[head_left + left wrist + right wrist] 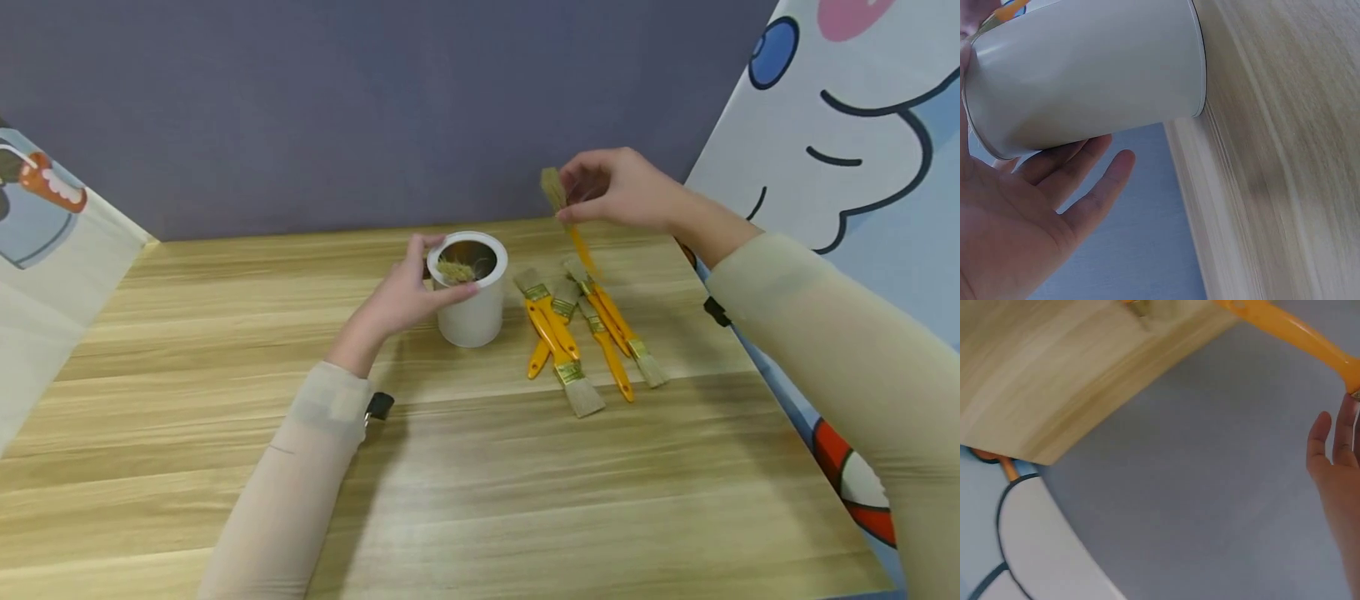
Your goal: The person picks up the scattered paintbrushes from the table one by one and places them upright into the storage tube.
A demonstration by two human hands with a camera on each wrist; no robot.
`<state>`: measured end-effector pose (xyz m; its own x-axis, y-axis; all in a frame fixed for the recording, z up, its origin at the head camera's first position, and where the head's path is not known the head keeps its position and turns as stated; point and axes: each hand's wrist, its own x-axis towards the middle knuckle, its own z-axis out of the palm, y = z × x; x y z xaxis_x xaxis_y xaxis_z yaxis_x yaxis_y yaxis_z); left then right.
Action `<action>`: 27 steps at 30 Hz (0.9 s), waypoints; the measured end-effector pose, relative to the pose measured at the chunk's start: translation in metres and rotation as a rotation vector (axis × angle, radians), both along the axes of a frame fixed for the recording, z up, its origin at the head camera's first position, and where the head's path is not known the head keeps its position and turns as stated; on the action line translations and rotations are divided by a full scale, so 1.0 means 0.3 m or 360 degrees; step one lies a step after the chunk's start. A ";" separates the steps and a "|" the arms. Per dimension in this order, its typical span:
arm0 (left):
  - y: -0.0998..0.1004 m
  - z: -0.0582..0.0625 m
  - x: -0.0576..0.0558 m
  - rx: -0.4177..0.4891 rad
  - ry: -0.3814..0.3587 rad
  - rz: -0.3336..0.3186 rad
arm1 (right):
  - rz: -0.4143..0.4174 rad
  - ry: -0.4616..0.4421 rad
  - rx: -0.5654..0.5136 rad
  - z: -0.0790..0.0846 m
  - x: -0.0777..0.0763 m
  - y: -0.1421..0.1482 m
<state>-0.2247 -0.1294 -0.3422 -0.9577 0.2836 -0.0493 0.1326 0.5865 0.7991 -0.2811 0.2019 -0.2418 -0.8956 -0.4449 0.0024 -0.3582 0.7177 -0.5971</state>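
A white cylindrical container (474, 315) stands upright near the middle of the wooden table (480, 492), with one brush (456, 270) inside, bristles up. My left hand (405, 296) grips its rim, thumb over the edge. In the left wrist view the container (1085, 75) lies against my palm (1016, 225). My right hand (618, 192) is raised behind and to the right of the container. It pinches an orange-handled paintbrush (556, 192), bristles up and handle hanging down. In the right wrist view that handle (1291, 331) runs past my fingers (1335, 444). Several more orange brushes (577, 333) lie in a loose pile right of the container.
A grey wall (337, 108) closes the far side of the table. Cartoon-printed panels stand at the right (847, 125) and left (45, 217) edges. Bare wood stretches from the container toward the near edge.
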 end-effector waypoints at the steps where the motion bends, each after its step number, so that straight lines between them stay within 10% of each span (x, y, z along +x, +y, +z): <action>1: 0.000 0.000 0.000 0.0004 0.0001 -0.0002 | 0.0007 0.0005 -0.0021 0.011 0.004 -0.013; 27: -0.014 0.004 -0.001 0.0029 -0.0007 -0.0022 | 0.0321 0.0206 -0.0301 0.189 0.071 -0.261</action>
<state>-0.2249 -0.1335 -0.3411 -0.9535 0.2976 -0.0482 0.1369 0.5700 0.8101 -0.2597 0.1236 -0.1852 -0.7760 -0.5946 0.2105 -0.5641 0.5048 -0.6535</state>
